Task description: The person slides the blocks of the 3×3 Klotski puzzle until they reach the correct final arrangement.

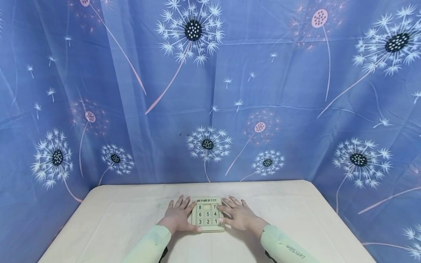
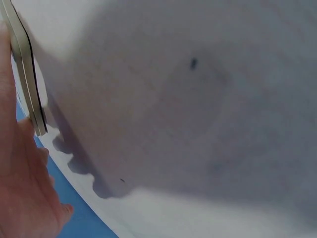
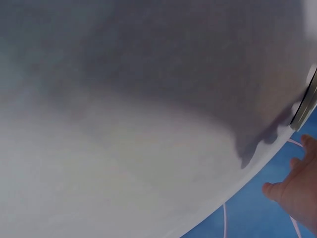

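Observation:
A pale green number sliding puzzle (image 1: 210,229) lies flat on the table between both hands in the head view. Its tiles read 8, a gap, 7 in the top row, then 6, 5, 4, then 3, 2, 1. My left hand (image 1: 179,215) rests at its left side, fingers spread, index finger at the upper left edge and thumb over the lower left corner. From the right, my right hand (image 1: 240,216) reaches in with fingers spread, index fingertip by tile 7 and thumb tip by tile 1. The left wrist view catches the puzzle's side edge (image 2: 29,84) against the hand.
The cream-covered table (image 1: 131,208) extends around the puzzle. Behind it and at both sides hangs a blue curtain (image 1: 184,120) with dandelion prints. Light green sleeves (image 1: 148,243) cover both forearms.

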Motion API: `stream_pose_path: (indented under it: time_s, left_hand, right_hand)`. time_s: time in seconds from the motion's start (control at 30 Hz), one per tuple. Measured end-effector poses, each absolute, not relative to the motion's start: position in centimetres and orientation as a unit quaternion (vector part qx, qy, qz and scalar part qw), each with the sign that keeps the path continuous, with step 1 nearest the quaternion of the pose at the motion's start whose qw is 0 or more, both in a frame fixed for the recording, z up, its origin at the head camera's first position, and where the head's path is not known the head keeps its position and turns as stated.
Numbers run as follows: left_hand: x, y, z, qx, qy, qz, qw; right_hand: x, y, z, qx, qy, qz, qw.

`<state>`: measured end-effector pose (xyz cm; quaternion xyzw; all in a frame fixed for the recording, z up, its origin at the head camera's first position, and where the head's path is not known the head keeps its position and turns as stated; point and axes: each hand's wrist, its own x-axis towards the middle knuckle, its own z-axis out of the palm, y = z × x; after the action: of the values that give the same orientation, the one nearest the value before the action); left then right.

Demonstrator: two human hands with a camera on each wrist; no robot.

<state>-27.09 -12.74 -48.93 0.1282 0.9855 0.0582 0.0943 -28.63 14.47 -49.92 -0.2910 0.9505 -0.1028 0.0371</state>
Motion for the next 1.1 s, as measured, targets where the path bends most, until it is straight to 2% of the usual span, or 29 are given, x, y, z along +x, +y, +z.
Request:
stream_pose_path:
  time_s: [1.1]
  left_hand:
    - [-26.98, -12.7, -48.86, 0.126, 0.986, 0.063, 0.088]
  right_hand:
    - [-28.81, 13.96, -49.46, -0.3, 0.95, -0.084, 0.032]
